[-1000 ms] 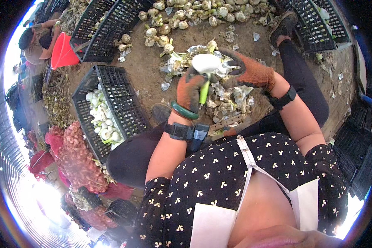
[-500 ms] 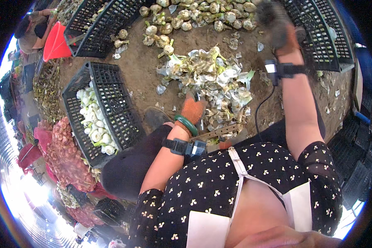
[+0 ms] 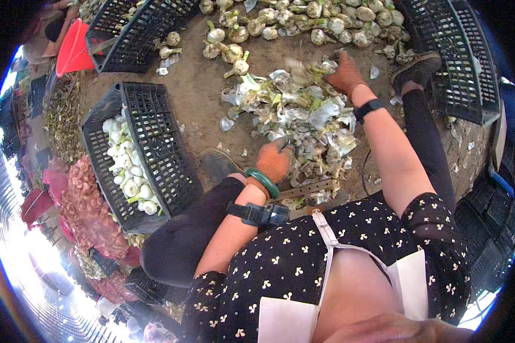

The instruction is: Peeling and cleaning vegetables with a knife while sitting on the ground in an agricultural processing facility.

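Note:
My left hand point(image 3: 273, 162), in an orange glove with dark fingertips, is closed low beside the near left edge of a heap of garlic peelings point(image 3: 326, 114). What it holds, if anything, is hidden. Reaching forward, my right hand point(image 3: 344, 74), gloved alike, has its fingers curled at the far right edge of that heap. Something pale lies at its fingertips, too unclear to name. Just left of them a pale, motion-smeared shape point(image 3: 303, 70) hangs over the peelings. Beyond both hands spreads a pile of unpeeled garlic bulbs point(image 3: 337, 23) with short stems.
A black plastic crate point(image 3: 160, 146) to the left holds clean white garlic point(image 3: 129, 166). More black crates stand far left point(image 3: 134, 43) and far right point(image 3: 469, 63). A red bucket point(image 3: 75, 48), filled net sacks point(image 3: 88, 211) and another person point(image 3: 43, 34) are at the left.
My right hand has come back from the far right crate, leftward and nearer, to the heap of peelings. My left hand has shifted slightly right and nearer. The view has tilted a little.

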`<state>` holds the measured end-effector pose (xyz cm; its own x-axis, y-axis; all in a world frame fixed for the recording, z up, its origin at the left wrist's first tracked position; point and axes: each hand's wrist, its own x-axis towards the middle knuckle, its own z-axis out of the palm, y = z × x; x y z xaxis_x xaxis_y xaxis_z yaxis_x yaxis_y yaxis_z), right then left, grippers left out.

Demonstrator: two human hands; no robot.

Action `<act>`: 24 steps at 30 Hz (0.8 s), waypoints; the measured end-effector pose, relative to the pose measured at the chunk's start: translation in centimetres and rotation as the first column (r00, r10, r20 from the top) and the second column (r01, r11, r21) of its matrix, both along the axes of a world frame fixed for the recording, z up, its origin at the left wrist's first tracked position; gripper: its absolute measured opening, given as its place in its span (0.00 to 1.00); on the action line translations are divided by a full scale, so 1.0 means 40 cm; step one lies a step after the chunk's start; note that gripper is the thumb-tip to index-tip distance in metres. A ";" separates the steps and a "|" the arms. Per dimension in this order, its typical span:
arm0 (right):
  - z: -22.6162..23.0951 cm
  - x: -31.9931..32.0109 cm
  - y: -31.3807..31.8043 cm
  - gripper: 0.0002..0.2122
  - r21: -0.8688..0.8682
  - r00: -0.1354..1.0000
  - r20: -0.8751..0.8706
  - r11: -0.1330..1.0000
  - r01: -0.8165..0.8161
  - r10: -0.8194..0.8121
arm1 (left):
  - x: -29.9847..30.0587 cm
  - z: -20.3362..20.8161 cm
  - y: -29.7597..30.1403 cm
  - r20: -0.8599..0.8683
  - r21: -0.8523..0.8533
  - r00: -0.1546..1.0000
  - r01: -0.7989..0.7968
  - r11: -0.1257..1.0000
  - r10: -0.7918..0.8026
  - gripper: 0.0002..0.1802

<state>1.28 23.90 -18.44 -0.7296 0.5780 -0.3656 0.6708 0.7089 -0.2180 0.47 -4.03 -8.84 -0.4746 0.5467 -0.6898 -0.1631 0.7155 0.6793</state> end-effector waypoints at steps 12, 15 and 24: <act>0.290 0.198 -0.251 0.14 -0.752 0.709 -0.597 0.569 -0.332 -0.375 | 0.028 0.180 0.091 0.138 0.489 0.965 -0.264 0.832 0.225 0.16; 0.276 0.230 -0.259 0.17 -0.631 0.616 -0.699 0.719 -0.292 -0.364 | 0.044 0.221 0.096 0.344 0.455 0.893 -0.430 0.780 0.291 0.11; 0.395 0.271 -0.284 0.21 -0.454 0.639 -0.744 0.850 -0.267 -0.197 | 0.045 0.269 0.076 0.259 0.551 0.957 -0.260 0.793 0.133 0.08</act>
